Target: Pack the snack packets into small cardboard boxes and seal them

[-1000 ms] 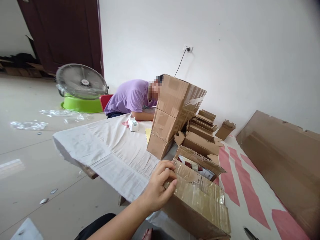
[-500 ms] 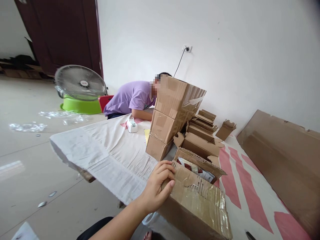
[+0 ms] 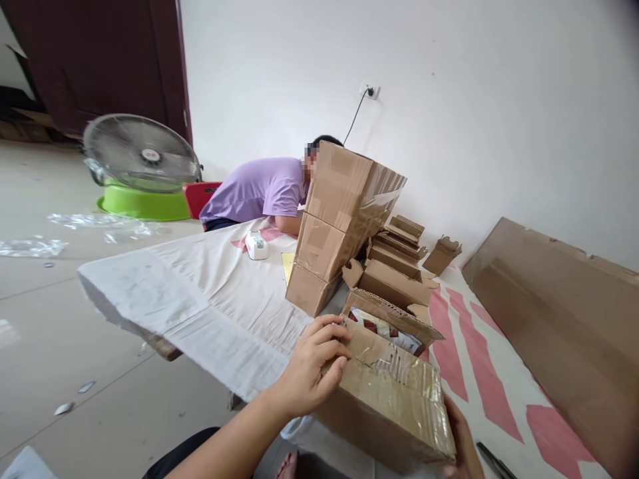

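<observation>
That taped cardboard box (image 3: pixel 387 406) just in front of the leaning box stack (image 3: pixel 339 226) looks stiff but slick, so left hand (image 3: pixel 312 366) clamps its top corner, right hand (image 3: pixel 462 442) cups the far end.

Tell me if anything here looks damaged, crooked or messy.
The open cardboard box gripped by the left hand and right hand has a ragged flap with torn tape. The stack of three boxes leans sideways. Clear plastic wrap and small scraps litter the floor.
</observation>
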Demonstrator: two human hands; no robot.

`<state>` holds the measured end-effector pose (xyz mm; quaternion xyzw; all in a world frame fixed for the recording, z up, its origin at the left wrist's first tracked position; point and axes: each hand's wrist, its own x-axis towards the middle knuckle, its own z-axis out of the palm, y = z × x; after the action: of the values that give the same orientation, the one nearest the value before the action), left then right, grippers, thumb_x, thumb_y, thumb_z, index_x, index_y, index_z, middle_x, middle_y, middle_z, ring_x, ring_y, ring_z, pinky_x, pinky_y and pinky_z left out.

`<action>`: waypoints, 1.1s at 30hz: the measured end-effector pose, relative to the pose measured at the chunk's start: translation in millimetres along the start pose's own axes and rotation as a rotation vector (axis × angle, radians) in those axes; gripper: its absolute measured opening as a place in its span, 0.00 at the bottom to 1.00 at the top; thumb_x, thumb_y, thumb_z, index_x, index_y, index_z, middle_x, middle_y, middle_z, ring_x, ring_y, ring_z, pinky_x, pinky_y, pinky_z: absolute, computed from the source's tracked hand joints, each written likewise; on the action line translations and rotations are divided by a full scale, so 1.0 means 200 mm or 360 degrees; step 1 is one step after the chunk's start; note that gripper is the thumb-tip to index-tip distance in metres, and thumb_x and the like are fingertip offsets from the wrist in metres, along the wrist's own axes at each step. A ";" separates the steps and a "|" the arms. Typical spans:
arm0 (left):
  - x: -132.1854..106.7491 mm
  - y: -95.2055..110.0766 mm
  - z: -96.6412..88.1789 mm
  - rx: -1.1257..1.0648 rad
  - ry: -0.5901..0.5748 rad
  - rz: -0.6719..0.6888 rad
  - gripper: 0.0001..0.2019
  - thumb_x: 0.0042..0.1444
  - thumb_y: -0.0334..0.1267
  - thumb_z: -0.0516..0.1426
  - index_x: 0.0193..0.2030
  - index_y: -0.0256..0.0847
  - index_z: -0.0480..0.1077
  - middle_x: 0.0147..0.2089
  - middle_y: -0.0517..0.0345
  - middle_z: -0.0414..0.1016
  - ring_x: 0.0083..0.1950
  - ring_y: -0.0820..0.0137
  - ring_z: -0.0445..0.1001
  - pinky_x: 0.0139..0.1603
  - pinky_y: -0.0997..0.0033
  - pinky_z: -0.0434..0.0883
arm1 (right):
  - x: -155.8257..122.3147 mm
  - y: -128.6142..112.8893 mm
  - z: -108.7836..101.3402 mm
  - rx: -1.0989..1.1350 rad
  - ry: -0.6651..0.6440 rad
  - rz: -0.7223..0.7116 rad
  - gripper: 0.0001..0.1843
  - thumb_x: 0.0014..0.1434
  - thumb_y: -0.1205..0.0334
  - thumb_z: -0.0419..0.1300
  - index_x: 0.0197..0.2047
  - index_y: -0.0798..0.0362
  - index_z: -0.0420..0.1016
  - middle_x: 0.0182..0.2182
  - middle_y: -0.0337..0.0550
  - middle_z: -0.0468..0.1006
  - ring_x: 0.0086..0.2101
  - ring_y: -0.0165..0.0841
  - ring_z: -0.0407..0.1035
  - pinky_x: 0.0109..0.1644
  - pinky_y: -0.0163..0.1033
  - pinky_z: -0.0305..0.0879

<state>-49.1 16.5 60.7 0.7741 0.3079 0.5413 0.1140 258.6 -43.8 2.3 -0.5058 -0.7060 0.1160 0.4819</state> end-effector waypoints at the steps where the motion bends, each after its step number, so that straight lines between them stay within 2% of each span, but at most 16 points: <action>1: 0.00 0.00 0.00 0.0001 0.0007 0.0006 0.11 0.61 0.32 0.50 0.37 0.40 0.74 0.44 0.49 0.74 0.57 0.57 0.65 0.57 0.51 0.69 | 0.02 0.01 -0.04 0.0020 -0.0014 -0.0004 0.40 0.59 0.32 0.50 0.65 0.50 0.58 0.60 0.57 0.66 0.56 0.50 0.66 0.52 0.52 0.71; 3: 0.00 0.00 0.00 0.0006 0.0010 0.0007 0.11 0.60 0.31 0.50 0.37 0.41 0.74 0.45 0.50 0.74 0.57 0.57 0.65 0.57 0.51 0.69 | 0.08 0.01 -0.12 0.0043 -0.0024 -0.0058 0.45 0.58 0.28 0.44 0.66 0.52 0.57 0.64 0.59 0.61 0.62 0.52 0.59 0.57 0.52 0.67; 4: 0.00 0.00 0.00 0.0005 0.0007 0.0004 0.11 0.60 0.31 0.50 0.37 0.41 0.74 0.45 0.50 0.74 0.57 0.57 0.65 0.57 0.51 0.69 | 0.11 -0.01 -0.15 0.0016 -0.0043 -0.0107 0.44 0.59 0.28 0.43 0.65 0.52 0.57 0.65 0.58 0.60 0.63 0.52 0.56 0.59 0.53 0.65; 7: -0.01 0.00 0.00 -0.0011 -0.0005 -0.0019 0.11 0.59 0.30 0.50 0.37 0.41 0.73 0.45 0.50 0.74 0.58 0.57 0.64 0.58 0.51 0.69 | 0.24 -0.15 -0.18 -0.0253 -0.0202 -0.0304 0.32 0.64 0.38 0.48 0.63 0.50 0.61 0.63 0.54 0.62 0.62 0.49 0.58 0.60 0.52 0.64; 10: -0.01 0.00 0.00 -0.0022 -0.0011 -0.0029 0.11 0.60 0.30 0.50 0.38 0.41 0.73 0.46 0.50 0.73 0.59 0.57 0.63 0.58 0.50 0.68 | 0.34 -0.32 -0.12 -0.0617 -0.0441 -0.0534 0.28 0.65 0.46 0.52 0.65 0.48 0.59 0.63 0.50 0.64 0.62 0.47 0.59 0.61 0.53 0.63; 13: -0.02 0.00 0.00 -0.0022 -0.0013 -0.0021 0.10 0.60 0.30 0.50 0.39 0.41 0.72 0.47 0.50 0.72 0.59 0.57 0.63 0.59 0.50 0.67 | 0.38 -0.42 -0.04 -0.0879 -0.0694 -0.0813 0.32 0.63 0.45 0.56 0.65 0.48 0.60 0.63 0.49 0.64 0.63 0.50 0.56 0.61 0.57 0.62; 15: -0.02 0.00 0.00 -0.0020 -0.0016 -0.0015 0.10 0.60 0.30 0.50 0.40 0.42 0.72 0.48 0.50 0.71 0.60 0.57 0.62 0.59 0.50 0.67 | 0.38 -0.45 -0.01 -0.0956 -0.0815 -0.0888 0.31 0.60 0.44 0.59 0.62 0.49 0.65 0.61 0.50 0.67 0.62 0.51 0.57 0.59 0.57 0.64; 19: -0.02 0.00 0.01 0.0001 0.0067 -0.0063 0.08 0.60 0.32 0.51 0.44 0.41 0.69 0.49 0.48 0.67 0.56 0.58 0.64 0.55 0.53 0.68 | 0.36 -0.48 -0.02 -0.0893 -0.0860 -0.0715 0.27 0.61 0.45 0.58 0.58 0.52 0.69 0.52 0.53 0.73 0.52 0.45 0.67 0.53 0.51 0.70; 22: -0.03 0.00 0.02 0.0034 0.0139 -0.0088 0.09 0.60 0.33 0.51 0.46 0.40 0.67 0.48 0.48 0.65 0.52 0.59 0.65 0.51 0.55 0.68 | 0.35 -0.51 -0.03 -0.0832 -0.0891 -0.0592 0.25 0.62 0.47 0.57 0.57 0.52 0.69 0.47 0.51 0.73 0.48 0.41 0.70 0.50 0.47 0.72; 25: -0.03 0.00 0.02 0.0038 0.0119 -0.0070 0.08 0.60 0.33 0.51 0.45 0.40 0.67 0.45 0.50 0.65 0.49 0.60 0.65 0.50 0.56 0.68 | 0.36 -0.53 -0.04 -0.0740 -0.0911 -0.0462 0.23 0.63 0.47 0.56 0.57 0.50 0.68 0.48 0.49 0.73 0.48 0.39 0.70 0.50 0.45 0.72; 27: -0.02 0.00 0.02 0.0027 0.0103 -0.0065 0.07 0.60 0.32 0.51 0.43 0.41 0.67 0.43 0.51 0.66 0.48 0.61 0.64 0.49 0.57 0.67 | 0.39 -0.51 -0.05 -0.0700 -0.0829 -0.0369 0.20 0.65 0.49 0.53 0.56 0.48 0.68 0.49 0.48 0.72 0.50 0.38 0.69 0.52 0.44 0.71; 30: -0.02 0.01 0.01 0.0013 0.0092 -0.0073 0.06 0.60 0.32 0.51 0.41 0.40 0.67 0.43 0.51 0.65 0.47 0.61 0.64 0.48 0.57 0.67 | 0.47 -0.46 -0.07 -0.0791 -0.0724 -0.0276 0.17 0.66 0.55 0.52 0.55 0.47 0.71 0.53 0.48 0.71 0.53 0.39 0.68 0.56 0.48 0.68; 33: -0.02 0.01 0.01 0.0007 0.0074 -0.0082 0.05 0.60 0.32 0.50 0.38 0.40 0.67 0.42 0.52 0.65 0.47 0.61 0.64 0.47 0.57 0.66 | 0.56 -0.42 -0.10 -0.0876 -0.0989 -0.0190 0.17 0.64 0.59 0.54 0.56 0.44 0.73 0.56 0.46 0.71 0.54 0.39 0.68 0.59 0.50 0.66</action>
<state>-48.0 12.2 57.2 0.7534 0.3316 0.5553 0.1190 221.4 2.5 131.3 -0.5149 -0.8505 0.0421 0.0987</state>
